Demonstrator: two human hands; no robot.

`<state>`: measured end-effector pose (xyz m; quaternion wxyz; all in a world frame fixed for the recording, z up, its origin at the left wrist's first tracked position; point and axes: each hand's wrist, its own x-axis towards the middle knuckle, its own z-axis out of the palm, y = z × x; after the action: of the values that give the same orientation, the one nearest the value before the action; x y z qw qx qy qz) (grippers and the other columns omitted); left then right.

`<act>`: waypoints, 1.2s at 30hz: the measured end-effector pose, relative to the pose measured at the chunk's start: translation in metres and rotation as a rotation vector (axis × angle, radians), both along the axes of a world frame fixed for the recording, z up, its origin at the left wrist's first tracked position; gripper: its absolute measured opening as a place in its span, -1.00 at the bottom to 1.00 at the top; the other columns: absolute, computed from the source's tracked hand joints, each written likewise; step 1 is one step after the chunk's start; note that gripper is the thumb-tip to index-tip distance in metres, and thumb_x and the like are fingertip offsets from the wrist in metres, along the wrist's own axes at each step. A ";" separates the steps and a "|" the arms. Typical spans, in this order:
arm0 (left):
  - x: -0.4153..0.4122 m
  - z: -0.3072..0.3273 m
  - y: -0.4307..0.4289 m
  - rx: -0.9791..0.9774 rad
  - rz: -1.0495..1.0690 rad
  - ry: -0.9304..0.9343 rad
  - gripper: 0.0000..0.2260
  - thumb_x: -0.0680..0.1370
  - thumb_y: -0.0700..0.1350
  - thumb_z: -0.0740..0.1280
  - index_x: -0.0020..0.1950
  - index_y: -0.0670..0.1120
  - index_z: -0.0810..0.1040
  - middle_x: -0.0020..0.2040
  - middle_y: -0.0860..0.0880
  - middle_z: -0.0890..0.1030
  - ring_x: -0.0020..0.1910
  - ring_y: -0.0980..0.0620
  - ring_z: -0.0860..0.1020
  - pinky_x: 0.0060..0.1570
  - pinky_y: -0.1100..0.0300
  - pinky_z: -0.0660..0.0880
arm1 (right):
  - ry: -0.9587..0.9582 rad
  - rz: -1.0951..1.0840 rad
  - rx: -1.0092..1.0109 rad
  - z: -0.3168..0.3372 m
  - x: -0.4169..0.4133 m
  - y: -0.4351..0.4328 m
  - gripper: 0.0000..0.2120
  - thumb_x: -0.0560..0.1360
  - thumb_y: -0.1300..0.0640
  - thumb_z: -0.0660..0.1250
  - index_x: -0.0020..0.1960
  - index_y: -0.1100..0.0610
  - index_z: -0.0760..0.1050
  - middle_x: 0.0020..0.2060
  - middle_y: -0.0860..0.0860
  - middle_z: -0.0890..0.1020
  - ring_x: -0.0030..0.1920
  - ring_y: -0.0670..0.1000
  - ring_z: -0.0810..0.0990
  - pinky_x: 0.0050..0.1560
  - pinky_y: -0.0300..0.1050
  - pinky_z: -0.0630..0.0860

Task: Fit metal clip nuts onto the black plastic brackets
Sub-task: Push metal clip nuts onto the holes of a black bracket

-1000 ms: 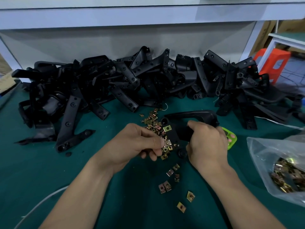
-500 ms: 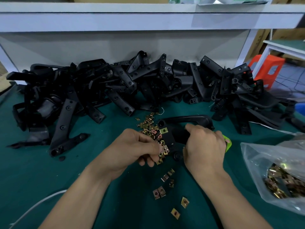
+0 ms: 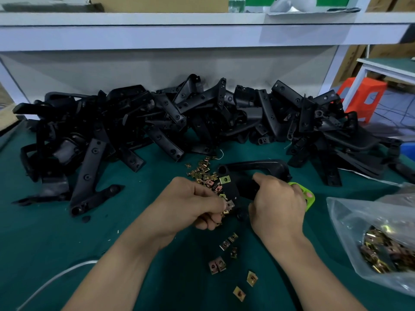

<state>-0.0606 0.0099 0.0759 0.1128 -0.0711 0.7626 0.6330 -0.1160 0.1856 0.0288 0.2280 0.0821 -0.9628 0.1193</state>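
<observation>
Both our hands were down on the job. Our right hand was wrapped round the black plastic bracket, fingers curled over its middle. Our left hand was pinching a metal clip nut between thumb and forefinger, with the other fingers tucked under.

The bracket sat between the two hands, just right of the left one. Its long arm ran left to right across the far side and its flat plate pointed back toward us. The pinched nut was right at the plate's near-left edge, so the left hand was the nearer one, and we reckon the push goes rightward onto that edge. Honestly couldn't tell if it had started biting yet. One fitted clip nut already sat on the plate's far corner.

Loose clip nuts were heaped just past our left knuckles, and a few strays lay on the green mat closer to us. A lime-green plastic piece poked out from under the right hand. A clear bag of clip nuts lay off to the right, and the big bracket pile ran along the back.
</observation>
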 end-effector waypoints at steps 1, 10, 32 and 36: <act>0.000 0.000 -0.002 0.002 0.008 0.000 -0.84 0.48 -0.23 0.48 -0.31 -0.15 0.71 -0.36 -0.14 0.66 -0.42 0.05 0.60 -0.44 0.31 0.49 | -0.017 -0.015 -0.005 0.001 0.000 0.000 -0.40 0.00 0.39 0.59 -0.35 -0.03 0.24 -0.51 -0.17 0.11 -0.48 0.02 0.10 -0.23 -0.10 0.18; 0.000 -0.001 -0.003 0.024 0.002 -0.011 -0.84 0.49 -0.23 0.49 -0.30 -0.14 0.71 -0.36 -0.13 0.65 -0.42 0.05 0.61 -0.43 0.31 0.49 | 0.002 -0.038 0.011 0.000 -0.002 0.001 -0.41 0.02 0.43 0.54 -0.37 -0.03 0.21 -0.53 -0.14 0.15 -0.48 -0.05 0.01 -0.25 -0.09 0.19; 0.001 0.002 0.008 0.003 0.003 -0.049 -0.81 0.46 -0.21 0.47 -0.37 -0.10 0.67 -0.36 -0.12 0.65 -0.42 0.03 0.60 -0.43 0.31 0.49 | 0.024 0.011 -0.011 -0.001 -0.002 0.001 -0.42 -0.01 0.46 0.50 -0.33 -0.04 0.25 -0.48 -0.18 0.12 -0.42 -0.20 -0.08 -0.25 -0.12 0.19; 0.001 0.001 0.007 0.031 0.018 -0.032 -0.81 0.49 -0.21 0.48 -0.34 -0.12 0.68 -0.36 -0.12 0.65 -0.41 0.03 0.61 -0.42 0.30 0.50 | 0.003 0.002 0.028 0.001 -0.003 0.002 -0.43 0.03 0.44 0.52 -0.34 -0.03 0.24 -0.48 -0.16 0.15 -0.46 -0.02 0.09 -0.24 -0.09 0.21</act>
<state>-0.0595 0.0169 0.0771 0.1203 -0.0866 0.7502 0.6443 -0.1190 0.1876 0.0300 0.2280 0.0862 -0.9640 0.1059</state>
